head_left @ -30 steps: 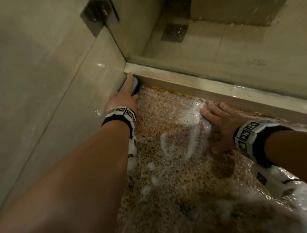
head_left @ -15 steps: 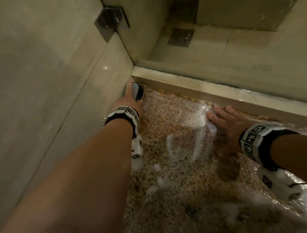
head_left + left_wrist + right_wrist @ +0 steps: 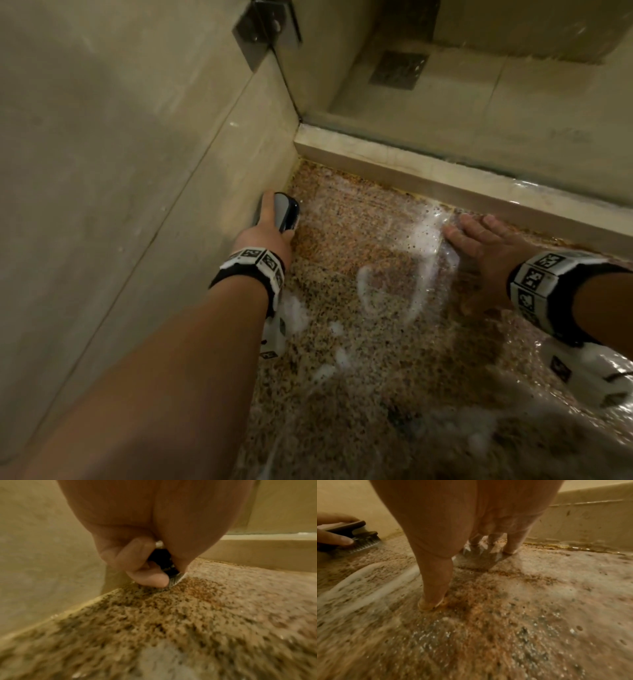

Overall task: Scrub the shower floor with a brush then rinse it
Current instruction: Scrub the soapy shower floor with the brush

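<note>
1. A beige tiled wall (image 3: 113, 164) fills the left side, meeting the floor along a straight joint.
2. The left hand (image 3: 263, 236) reaches along that wall, fingers curled round a dark-backed scrubbing brush with pale bristles (image 3: 286, 214). The forefinger lies stretched along the top of the brush; in the left wrist view the other fingers (image 3: 145, 577) wrap under its edge.
3. The brush sits bristles-down on the speckled brown-and-tan stone shower floor (image 3: 359, 359), just beside the wall and near the corner. From the right wrist view its pale bristles (image 3: 366, 546) touch the floor.
4. White soap foam (image 3: 419, 240) lies in streaks and a loop in the middle of the wet floor, between the two hands.
5. The right hand (image 3: 486, 246) lies flat, palm down, fingers straight and spread on the wet floor, holding nothing. Its fingertips (image 3: 508, 550) press the floor close to the raised beige stone kerb (image 3: 445, 185) that runs along the far edge.
6. Behind the kerb stands a glass panel (image 3: 496, 102), with a dark metal hinge (image 3: 267, 27) at the corner.
</note>
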Available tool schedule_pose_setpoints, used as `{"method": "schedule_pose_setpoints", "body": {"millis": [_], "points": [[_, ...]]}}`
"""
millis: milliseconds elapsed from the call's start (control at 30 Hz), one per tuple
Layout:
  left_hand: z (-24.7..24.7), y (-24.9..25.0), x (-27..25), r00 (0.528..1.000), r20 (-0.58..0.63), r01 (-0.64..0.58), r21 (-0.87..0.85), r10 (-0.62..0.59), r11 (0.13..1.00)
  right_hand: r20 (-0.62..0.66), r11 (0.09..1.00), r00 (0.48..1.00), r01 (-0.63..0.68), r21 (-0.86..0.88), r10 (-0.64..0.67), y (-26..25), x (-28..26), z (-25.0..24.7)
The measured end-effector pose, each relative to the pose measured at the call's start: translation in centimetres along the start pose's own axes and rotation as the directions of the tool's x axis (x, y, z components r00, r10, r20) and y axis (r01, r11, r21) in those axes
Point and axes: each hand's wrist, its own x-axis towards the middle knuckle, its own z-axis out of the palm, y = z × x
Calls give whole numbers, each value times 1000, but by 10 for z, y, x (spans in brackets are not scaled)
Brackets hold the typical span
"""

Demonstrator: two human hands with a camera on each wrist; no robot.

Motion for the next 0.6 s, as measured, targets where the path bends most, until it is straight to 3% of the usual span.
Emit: {"method": "schedule_pose_setpoints", "body": {"millis": [100, 367, 600], "points": [[-2, 12, 13, 999, 46, 10, 93, -15, 996, 17, 1000, 1000, -3, 5, 3, -1, -1, -2], [-6, 42, 54, 999, 13, 33, -5, -32, 999, 11, 1000, 1000, 11, 10, -11, 6, 8, 5], [-13, 62, 74, 998, -56, -22, -69, 18, 997, 21, 1000, 1000, 13, 28, -13, 9, 9, 6]]}}
